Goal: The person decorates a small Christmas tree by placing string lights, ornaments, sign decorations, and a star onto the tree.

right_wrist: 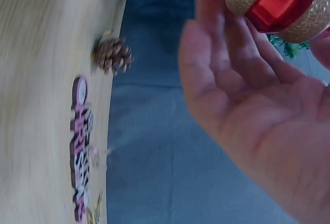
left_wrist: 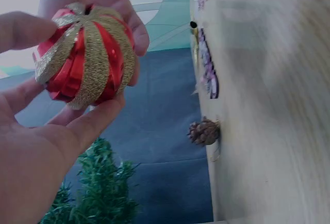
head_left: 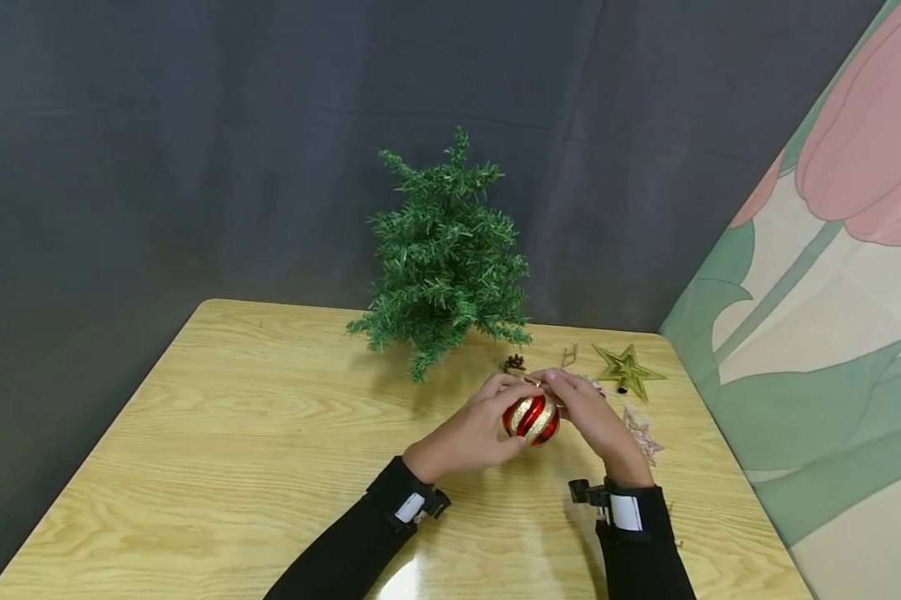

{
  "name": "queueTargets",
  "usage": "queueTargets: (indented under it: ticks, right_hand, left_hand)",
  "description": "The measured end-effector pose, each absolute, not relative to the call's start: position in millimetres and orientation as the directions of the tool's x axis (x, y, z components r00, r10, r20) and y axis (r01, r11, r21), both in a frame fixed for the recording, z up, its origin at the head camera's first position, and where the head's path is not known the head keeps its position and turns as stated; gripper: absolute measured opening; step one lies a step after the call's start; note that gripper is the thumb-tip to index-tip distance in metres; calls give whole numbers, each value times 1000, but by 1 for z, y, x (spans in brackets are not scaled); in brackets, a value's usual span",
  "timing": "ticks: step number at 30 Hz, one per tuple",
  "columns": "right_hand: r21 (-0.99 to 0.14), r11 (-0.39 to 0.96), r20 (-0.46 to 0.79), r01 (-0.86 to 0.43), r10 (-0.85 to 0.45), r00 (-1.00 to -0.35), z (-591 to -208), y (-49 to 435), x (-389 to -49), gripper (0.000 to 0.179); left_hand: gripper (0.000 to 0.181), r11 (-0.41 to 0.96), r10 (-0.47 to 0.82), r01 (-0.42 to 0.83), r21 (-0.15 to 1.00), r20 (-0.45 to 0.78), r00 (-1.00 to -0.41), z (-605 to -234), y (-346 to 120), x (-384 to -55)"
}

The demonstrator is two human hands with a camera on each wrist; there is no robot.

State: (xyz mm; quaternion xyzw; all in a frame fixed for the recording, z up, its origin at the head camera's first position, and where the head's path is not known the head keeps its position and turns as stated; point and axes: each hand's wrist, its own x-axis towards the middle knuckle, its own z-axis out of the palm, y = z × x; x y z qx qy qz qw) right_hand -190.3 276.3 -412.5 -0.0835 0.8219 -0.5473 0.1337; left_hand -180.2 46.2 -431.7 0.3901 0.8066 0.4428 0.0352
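Observation:
A round Christmas bauble [head_left: 533, 422] with red and glittery gold stripes is held above the table between both hands. My left hand [head_left: 476, 429] grips it from the left, with the thumb low and the fingers over the top, and its grip shows closely around the bauble [left_wrist: 95, 61] in the left wrist view. My right hand [head_left: 593, 417] holds the bauble from the right, its bent fingers [right_wrist: 247, 43] against it in the right wrist view. Near the fingertips a bit of gold cord shows at the bauble's top; the right fingertips are partly hidden there.
A small green artificial Christmas tree [head_left: 450, 258] stands at the back of the wooden table [head_left: 232, 433]. Beyond the hands lie a pine cone [head_left: 515, 362], a Christmas lettering sign [right_wrist: 79, 146] and a gold star [head_left: 626, 372]. A pink snowflake-like ornament [head_left: 645, 439] lies beside the right wrist.

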Motion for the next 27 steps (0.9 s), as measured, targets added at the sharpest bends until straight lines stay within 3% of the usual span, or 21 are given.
queueTargets:
  ticks: [7, 15, 21, 27]
  right_hand:
    - [-950, 308, -109, 43, -198, -974, -405, 270, -191, 49]
    - [-956, 287, 13, -69, -193, -981, -408, 264, -193, 34]
    - [-964, 238, 99, -119, -94, -991, -404, 250, -193, 20]
    - [-957, 245, 157, -152, -1, -988, -395, 229, -192, 20]
  left_hand:
    - [69, 272, 715, 660, 700, 312, -626, -422, 36, -181]
    - [66, 272, 746, 656, 705, 277, -606, -418, 27, -185]
    - [57, 175, 707, 545, 820, 280, -649, -419, 25, -188]
    - [34, 27, 545, 314, 949, 250, -800, -418, 30, -190]
